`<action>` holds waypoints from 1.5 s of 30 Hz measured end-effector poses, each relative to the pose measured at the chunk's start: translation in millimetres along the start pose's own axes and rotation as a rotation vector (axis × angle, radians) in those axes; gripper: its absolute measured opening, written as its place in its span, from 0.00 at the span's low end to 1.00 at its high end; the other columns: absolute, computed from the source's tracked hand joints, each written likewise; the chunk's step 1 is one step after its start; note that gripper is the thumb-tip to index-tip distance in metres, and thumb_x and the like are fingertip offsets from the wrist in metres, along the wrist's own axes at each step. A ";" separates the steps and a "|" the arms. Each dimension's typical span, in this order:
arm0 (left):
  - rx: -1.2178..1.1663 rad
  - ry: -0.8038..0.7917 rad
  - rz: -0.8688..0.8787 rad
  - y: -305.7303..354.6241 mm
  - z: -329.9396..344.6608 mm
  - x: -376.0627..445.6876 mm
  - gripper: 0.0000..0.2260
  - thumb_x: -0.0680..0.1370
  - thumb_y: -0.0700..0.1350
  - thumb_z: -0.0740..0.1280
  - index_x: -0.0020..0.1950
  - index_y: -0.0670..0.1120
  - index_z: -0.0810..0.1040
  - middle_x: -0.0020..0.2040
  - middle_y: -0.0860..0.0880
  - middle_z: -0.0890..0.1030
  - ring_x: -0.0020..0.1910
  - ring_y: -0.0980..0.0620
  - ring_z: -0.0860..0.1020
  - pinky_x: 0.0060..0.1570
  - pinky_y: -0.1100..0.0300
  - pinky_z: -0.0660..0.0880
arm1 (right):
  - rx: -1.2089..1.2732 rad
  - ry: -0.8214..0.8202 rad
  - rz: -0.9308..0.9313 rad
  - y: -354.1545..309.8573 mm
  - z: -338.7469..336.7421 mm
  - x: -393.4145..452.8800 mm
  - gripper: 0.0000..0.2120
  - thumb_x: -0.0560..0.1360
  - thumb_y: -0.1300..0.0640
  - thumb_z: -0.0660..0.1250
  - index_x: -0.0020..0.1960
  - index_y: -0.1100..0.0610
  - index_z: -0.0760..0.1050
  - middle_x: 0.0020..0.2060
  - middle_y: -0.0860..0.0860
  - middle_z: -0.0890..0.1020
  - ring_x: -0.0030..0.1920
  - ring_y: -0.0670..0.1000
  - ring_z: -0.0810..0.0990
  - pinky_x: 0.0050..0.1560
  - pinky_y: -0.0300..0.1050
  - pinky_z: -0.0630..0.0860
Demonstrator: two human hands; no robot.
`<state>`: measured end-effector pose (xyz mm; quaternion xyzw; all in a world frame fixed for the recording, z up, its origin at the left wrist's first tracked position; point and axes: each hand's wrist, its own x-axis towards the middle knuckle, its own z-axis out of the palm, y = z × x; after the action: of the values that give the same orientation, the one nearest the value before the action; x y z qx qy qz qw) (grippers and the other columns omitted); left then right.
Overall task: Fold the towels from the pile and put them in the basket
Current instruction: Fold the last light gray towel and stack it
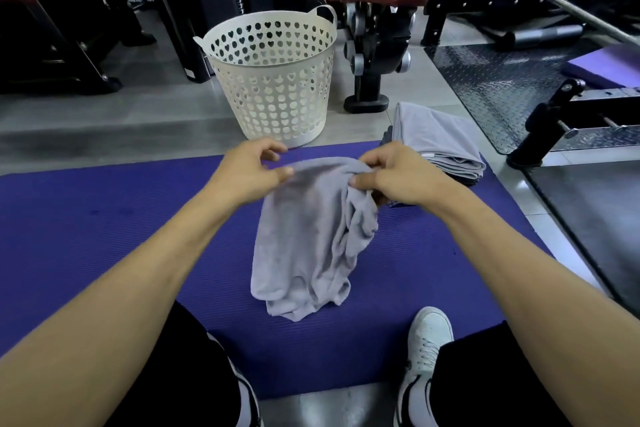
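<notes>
Right now a grey towel [311,239] hangs bunched between two hands over the purple mat [104,236], its lower end crumpled on the mat near the person's knees. The right hand [391,177] pinches the top edge, with fingers and thumb curled round a gathered fold of cloth. The left hand [252,172] meets the same edge a little to the left; its thumb and forefinger appear to nip the hem while the other fingers arch loosely above it.

The step in hand looks like the opening-out of one towel before folding: the cloth is neither flat nor squared, and no fold line shows yet. The next move probably calls for the hands to slide apart along the top edge until each has a corner, so that the towel hangs straight and can be laid flat on the mat or halved in the air. The gathered bunch under the right hand would have to be shaken loose first, or the fold will come out lumpy.

On the far right, partly on the mat's edge and partly on the floor, lies the pile of towels [436,146]. The white basket [273,80] with heart-shaped holes stands on the floor just beyond the mat's far edge; as far as its holes show, nothing lies in it.
</notes>
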<state>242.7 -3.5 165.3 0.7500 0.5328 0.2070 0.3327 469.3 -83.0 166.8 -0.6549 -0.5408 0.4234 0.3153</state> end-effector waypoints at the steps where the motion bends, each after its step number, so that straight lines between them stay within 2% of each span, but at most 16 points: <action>1: -0.043 -0.074 0.005 2.8 4.7 -2.1 0.13 0.75 0.47 0.73 0.58 0.54 0.79 0.53 0.54 0.81 0.49 0.56 0.80 0.50 0.63 0.74 | 0.038 0.020 0.015 -2.3 1.8 0.6 0.06 0.76 0.65 0.69 0.43 0.68 0.79 0.33 0.57 0.81 0.29 0.48 0.79 0.28 0.37 0.74; 4: -0.129 -0.245 0.106 16.8 18.7 -12.2 0.08 0.74 0.45 0.75 0.53 0.50 0.83 0.49 0.52 0.84 0.48 0.59 0.81 0.51 0.64 0.75 | 0.179 0.066 0.065 -3.6 8.0 2.6 0.06 0.76 0.65 0.69 0.43 0.69 0.78 0.33 0.58 0.81 0.29 0.49 0.80 0.30 0.38 0.76; 6: -0.155 -0.290 0.152 21.9 26.2 -18.7 0.05 0.74 0.43 0.75 0.48 0.44 0.83 0.42 0.50 0.84 0.38 0.61 0.79 0.41 0.69 0.73 | 0.330 0.128 0.110 -3.6 9.9 4.2 0.04 0.75 0.66 0.70 0.46 0.68 0.78 0.39 0.63 0.82 0.35 0.52 0.85 0.35 0.41 0.80; 8: -0.202 -0.321 0.153 23.6 31.7 -23.2 0.06 0.75 0.42 0.74 0.48 0.39 0.83 0.40 0.50 0.84 0.33 0.64 0.77 0.34 0.74 0.69 | 0.467 0.166 0.159 -2.2 9.7 6.1 0.07 0.74 0.66 0.71 0.48 0.70 0.78 0.44 0.65 0.84 0.41 0.55 0.86 0.38 0.42 0.82; 10: -0.244 -0.329 0.148 23.8 34.4 -23.6 0.08 0.73 0.43 0.76 0.49 0.40 0.83 0.42 0.49 0.85 0.37 0.62 0.80 0.38 0.72 0.72 | 0.567 0.185 0.208 -0.1 9.3 6.6 0.09 0.73 0.67 0.72 0.50 0.73 0.78 0.46 0.65 0.84 0.43 0.56 0.87 0.40 0.42 0.82; 13: -0.245 -0.350 0.096 19.2 36.0 -18.6 0.13 0.70 0.48 0.79 0.50 0.45 0.84 0.47 0.50 0.86 0.49 0.54 0.83 0.52 0.62 0.77 | 0.720 0.232 0.240 0.7 7.0 5.5 0.05 0.73 0.68 0.73 0.47 0.69 0.79 0.44 0.63 0.84 0.40 0.55 0.86 0.38 0.42 0.82; 15: -0.177 -0.361 0.113 15.7 39.7 -17.5 0.12 0.69 0.47 0.79 0.50 0.46 0.84 0.46 0.50 0.86 0.48 0.55 0.83 0.52 0.60 0.77 | 0.775 0.261 0.249 1.6 5.1 5.9 0.04 0.72 0.68 0.73 0.46 0.67 0.79 0.44 0.62 0.83 0.39 0.54 0.86 0.37 0.42 0.81; 18: -0.189 -0.308 0.150 15.4 41.9 -15.8 0.05 0.75 0.41 0.74 0.47 0.41 0.82 0.43 0.46 0.85 0.42 0.55 0.81 0.49 0.58 0.77 | 0.702 0.258 0.248 3.8 3.4 4.3 0.06 0.73 0.63 0.74 0.47 0.65 0.80 0.45 0.61 0.85 0.41 0.53 0.86 0.39 0.42 0.82; 21: -0.369 -0.243 0.089 21.6 31.4 -11.8 0.02 0.78 0.38 0.70 0.47 0.40 0.79 0.41 0.41 0.80 0.42 0.50 0.77 0.50 0.56 0.76 | 0.566 0.226 0.185 4.3 3.3 -0.9 0.07 0.76 0.55 0.72 0.47 0.59 0.80 0.45 0.55 0.86 0.40 0.50 0.85 0.41 0.42 0.82; 24: -0.555 -0.151 0.038 26.4 14.7 -9.6 0.04 0.78 0.38 0.68 0.45 0.44 0.78 0.39 0.46 0.80 0.35 0.56 0.76 0.38 0.66 0.76 | 0.320 0.245 0.062 7.5 9.5 -3.3 0.07 0.76 0.51 0.71 0.51 0.54 0.80 0.46 0.52 0.86 0.43 0.51 0.85 0.46 0.44 0.80; 26: -0.578 -0.140 0.009 24.8 3.6 -9.9 0.03 0.78 0.39 0.69 0.45 0.45 0.79 0.36 0.50 0.79 0.32 0.58 0.74 0.34 0.67 0.73 | 0.165 0.230 -0.070 10.6 17.9 -3.7 0.10 0.75 0.53 0.73 0.55 0.52 0.81 0.46 0.49 0.85 0.47 0.50 0.84 0.47 0.43 0.81; 29: -0.567 -0.142 -0.033 19.0 -7.4 -10.0 0.02 0.78 0.42 0.70 0.46 0.45 0.81 0.34 0.52 0.78 0.30 0.60 0.72 0.33 0.67 0.70 | 0.064 0.167 -0.248 10.1 31.7 -4.8 0.17 0.71 0.52 0.77 0.58 0.52 0.80 0.49 0.46 0.84 0.48 0.45 0.83 0.51 0.38 0.79; 34: -0.550 -0.129 -0.047 14.3 -9.7 -14.3 0.06 0.78 0.43 0.70 0.51 0.41 0.82 0.38 0.50 0.80 0.33 0.59 0.74 0.33 0.68 0.72 | -0.120 0.173 -0.364 4.9 48.2 -5.8 0.25 0.67 0.47 0.79 0.61 0.46 0.76 0.53 0.40 0.80 0.47 0.39 0.80 0.47 0.29 0.74; 37: -0.528 -0.132 -0.062 11.0 -12.0 -16.1 0.09 0.77 0.44 0.70 0.53 0.40 0.83 0.41 0.50 0.82 0.35 0.59 0.77 0.34 0.69 0.73 | -0.132 0.254 -0.458 3.7 53.2 -5.6 0.20 0.69 0.50 0.78 0.58 0.49 0.79 0.51 0.40 0.79 0.48 0.40 0.79 0.48 0.31 0.75; 40: -0.515 -0.141 -0.063 10.3 -11.7 -17.8 0.07 0.77 0.44 0.70 0.51 0.43 0.83 0.41 0.50 0.83 0.37 0.58 0.78 0.36 0.67 0.75 | -0.144 0.302 -0.496 2.3 55.4 -6.0 0.13 0.70 0.51 0.77 0.54 0.51 0.82 0.47 0.43 0.81 0.44 0.42 0.80 0.47 0.37 0.77; 45: -0.533 -0.109 -0.095 12.5 -10.2 -18.4 0.07 0.77 0.44 0.72 0.51 0.42 0.83 0.46 0.43 0.84 0.42 0.52 0.81 0.41 0.59 0.78 | -0.117 0.227 -0.407 1.1 62.3 -8.8 0.13 0.68 0.45 0.78 0.44 0.54 0.82 0.37 0.45 0.84 0.41 0.42 0.82 0.45 0.37 0.78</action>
<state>237.8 -20.6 182.2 0.6204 0.4753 0.2833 0.5558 413.5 -94.6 140.1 -0.5931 -0.6462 0.2428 0.4144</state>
